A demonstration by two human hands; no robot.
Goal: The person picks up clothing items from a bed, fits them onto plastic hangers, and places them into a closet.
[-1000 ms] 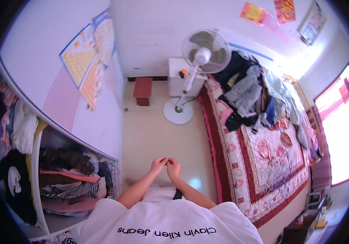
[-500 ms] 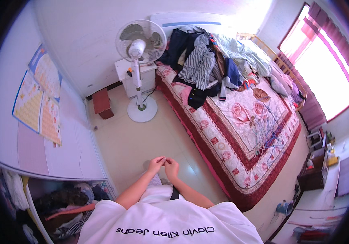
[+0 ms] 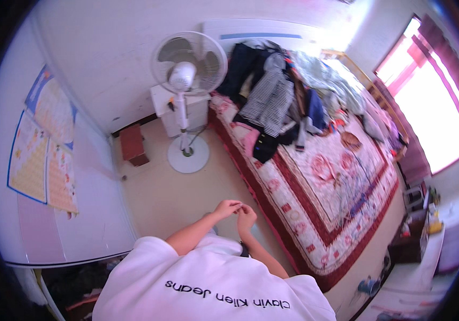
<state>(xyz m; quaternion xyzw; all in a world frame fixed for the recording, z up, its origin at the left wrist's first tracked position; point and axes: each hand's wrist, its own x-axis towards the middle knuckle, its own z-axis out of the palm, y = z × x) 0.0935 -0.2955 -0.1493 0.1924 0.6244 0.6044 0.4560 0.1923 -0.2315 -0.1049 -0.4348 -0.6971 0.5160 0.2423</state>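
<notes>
Head view: your left hand (image 3: 226, 207) and right hand (image 3: 246, 216) meet above the floor (image 3: 186, 198), fingers pinched together; whether they hold anything, I cannot tell.

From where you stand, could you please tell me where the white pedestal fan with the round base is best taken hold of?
Probably grip the white pedestal fan by its slim upright pole, between the motor head and the round base. Come from the open floor side, since a white cabinet stands behind it and the bed with the red patterned cover lies to its right. The wire cage looks too broad to grasp.
</notes>
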